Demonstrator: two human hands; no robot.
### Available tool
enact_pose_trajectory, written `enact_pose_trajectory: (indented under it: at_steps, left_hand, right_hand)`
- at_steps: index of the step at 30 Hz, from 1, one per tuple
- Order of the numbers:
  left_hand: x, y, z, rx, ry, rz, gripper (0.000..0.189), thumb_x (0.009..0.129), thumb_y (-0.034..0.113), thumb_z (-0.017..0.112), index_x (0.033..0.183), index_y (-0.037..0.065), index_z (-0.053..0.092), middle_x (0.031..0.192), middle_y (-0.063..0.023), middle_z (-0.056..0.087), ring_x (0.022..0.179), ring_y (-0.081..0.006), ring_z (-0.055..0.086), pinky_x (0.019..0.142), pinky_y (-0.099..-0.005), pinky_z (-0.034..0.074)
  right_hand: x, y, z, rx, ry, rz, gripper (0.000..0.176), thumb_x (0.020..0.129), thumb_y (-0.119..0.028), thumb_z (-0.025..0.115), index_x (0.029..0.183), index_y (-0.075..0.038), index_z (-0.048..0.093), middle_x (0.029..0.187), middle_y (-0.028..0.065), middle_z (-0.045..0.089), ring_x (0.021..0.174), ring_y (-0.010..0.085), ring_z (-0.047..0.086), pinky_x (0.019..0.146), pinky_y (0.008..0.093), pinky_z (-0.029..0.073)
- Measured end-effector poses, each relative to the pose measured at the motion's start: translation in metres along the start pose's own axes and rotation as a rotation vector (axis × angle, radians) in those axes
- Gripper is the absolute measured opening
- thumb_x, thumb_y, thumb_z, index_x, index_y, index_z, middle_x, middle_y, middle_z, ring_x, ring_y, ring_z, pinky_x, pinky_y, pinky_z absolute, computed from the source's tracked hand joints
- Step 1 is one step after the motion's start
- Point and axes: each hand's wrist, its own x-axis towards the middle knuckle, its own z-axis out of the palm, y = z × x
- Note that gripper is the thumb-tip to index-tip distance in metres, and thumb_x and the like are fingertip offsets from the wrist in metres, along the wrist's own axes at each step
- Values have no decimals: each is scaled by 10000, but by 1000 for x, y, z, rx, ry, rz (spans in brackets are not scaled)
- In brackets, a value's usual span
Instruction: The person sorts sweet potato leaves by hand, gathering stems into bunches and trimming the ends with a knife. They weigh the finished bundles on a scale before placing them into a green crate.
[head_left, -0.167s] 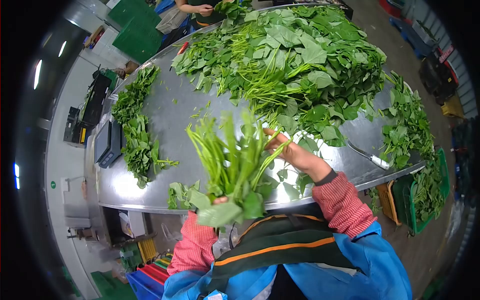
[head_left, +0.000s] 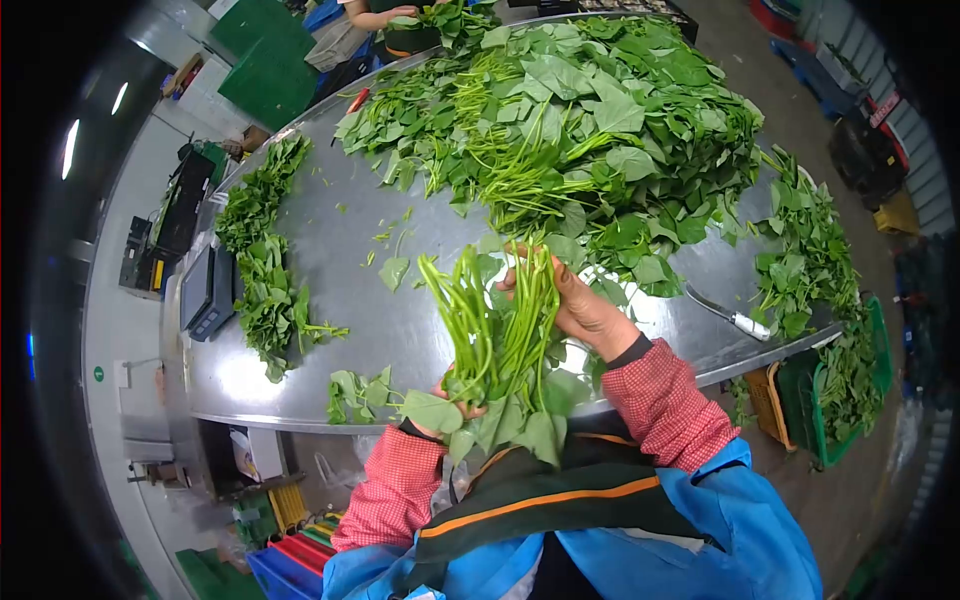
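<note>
A bunch of leafy green stems (head_left: 490, 330) stands upright over the near edge of the metal table (head_left: 350, 230), its cut stem ends pointing away from me. My left hand (head_left: 455, 397) is wrapped round the lower, leafy part and is mostly hidden by leaves. My right hand (head_left: 580, 308) curls round the upper right stems, fingers behind them. Beyond the bunch lies a large heap of the same greens (head_left: 620, 140). A curved tool with a white handle (head_left: 750, 326) rests on the table to the right.
Rows of greens lie at the left (head_left: 265, 270) and right (head_left: 805, 240). A dark scale (head_left: 208, 292) stands at the left edge. A green crate (head_left: 832, 400) of greens is at the lower right. Across the table, a co-worker's hand (head_left: 403, 14) is near some greens.
My right hand has closed in on the bunch from the right and now grips its stems. The bunch has shifted slightly right. A loose leaf now shows on the table behind it.
</note>
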Motion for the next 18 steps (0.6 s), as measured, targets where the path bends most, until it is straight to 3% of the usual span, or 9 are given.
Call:
enact_pose_trajectory:
  at_steps: [3,4,7,8,9,10,13,17,18]
  left_hand:
    - [5,-15,-3,302,-265,311,918,683,-33,763,1457,104,289,1403,-87,447,1278,-236,449,1046,-459,396]
    - [4,-8,8,309,-276,327,929,675,-54,760,1459,99,285,1400,-82,449,1274,-223,452,1053,-422,395]
    - [1,0,15,297,-203,278,930,663,-75,759,1451,85,293,1371,-68,473,1235,-194,483,1051,-356,395]
    - [1,-1,11,303,-134,245,909,660,-81,757,1439,76,317,1350,-68,494,1217,-192,498,1042,-359,403]
    - [0,-4,6,307,-63,209,889,656,-88,754,1428,68,341,1328,-69,516,1198,-191,513,1033,-362,412]
    - [-3,-3,2,382,-21,275,748,697,-42,737,1371,49,427,1231,-83,588,1128,-195,561,972,-366,463]
    - [-12,5,-5,-96,-26,-15,616,753,23,704,1326,38,477,1155,-100,628,1081,-213,590,909,-369,506]
    - [-22,26,31,-89,-193,289,635,756,32,687,1348,45,458,1245,-111,580,1133,-239,562,878,-376,523]
    - [-25,28,30,-135,-209,225,690,741,10,688,1377,56,425,1305,-108,537,1159,-227,539,922,-374,502]
  right_hand:
    - [4,-6,16,-25,90,-31,736,811,-464,701,1340,-36,423,1002,63,595,949,192,594,880,326,488]
    - [5,-12,22,32,113,-3,443,859,-250,684,1202,-31,509,944,54,605,831,147,602,781,286,493]
    - [4,-13,17,0,160,52,357,861,-209,657,1137,-6,557,843,37,584,769,159,605,747,296,520]
    - [4,-9,19,26,270,19,247,865,-190,636,1027,-13,578,792,46,585,711,160,605,739,314,529]
    - [3,-8,21,15,303,7,223,866,-186,635,1002,-18,577,778,49,593,704,152,606,734,318,538]
    - [2,-10,21,3,336,-7,201,866,-181,634,976,-24,575,764,52,601,697,144,608,729,322,547]
    - [-2,-20,26,-125,313,-87,149,870,-163,604,917,-30,553,734,66,607,663,165,613,701,342,557]
    - [-26,-81,62,-292,190,-181,150,845,-150,591,919,-28,541,712,62,593,610,188,596,655,347,553]
    - [-29,-96,52,-257,72,-225,153,833,-145,590,922,-31,541,721,65,594,607,185,591,653,348,552]
